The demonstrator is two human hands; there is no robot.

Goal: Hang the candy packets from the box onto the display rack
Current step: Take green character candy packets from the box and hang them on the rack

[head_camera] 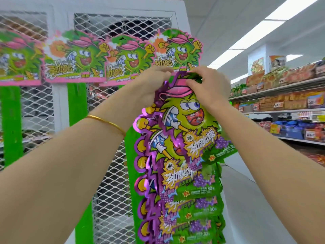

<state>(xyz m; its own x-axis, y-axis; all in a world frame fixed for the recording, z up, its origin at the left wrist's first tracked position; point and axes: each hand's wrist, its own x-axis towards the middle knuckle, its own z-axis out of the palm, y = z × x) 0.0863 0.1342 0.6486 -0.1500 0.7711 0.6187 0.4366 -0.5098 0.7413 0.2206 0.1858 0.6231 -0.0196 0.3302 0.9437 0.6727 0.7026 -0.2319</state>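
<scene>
Wrist: a thin gold metal bangle [107, 123] rings the left wrist, in front of the rack's mesh.
Task thing: a long strip of glossy purple-edged foil candy packets printed with a green spiky cartoon face [186, 120] hangs in front of the right side of the tall white wire-mesh display rack [60, 103]. Its top is raised to just under the row hung there, and several packets overlap down its length.
Left hand: the left hand [151, 85] curls its fingers round the strip's top left edge and holds it up close to the rack.
Right hand: the right hand [209, 85] pinches the green header at the very top of the strip.
On the rack: a row of pink-edged foil candy packets [123, 59] with the same cartoon hangs across the rack's upper mesh, directly above both hands.
Box: not in view.
Beyond the rack: long white store shelves [281, 95] run off to the rack's right, packed with boxed goods and price tags.
Step in hand: probably bringing the strip's header up to a hook on the rack. Any hook is hidden behind the hands.
Next move: it likely calls for lining the header hole up with a peg and sliding it on. The hands should let go only once the floppy strip's weight rests on the rack.
</scene>
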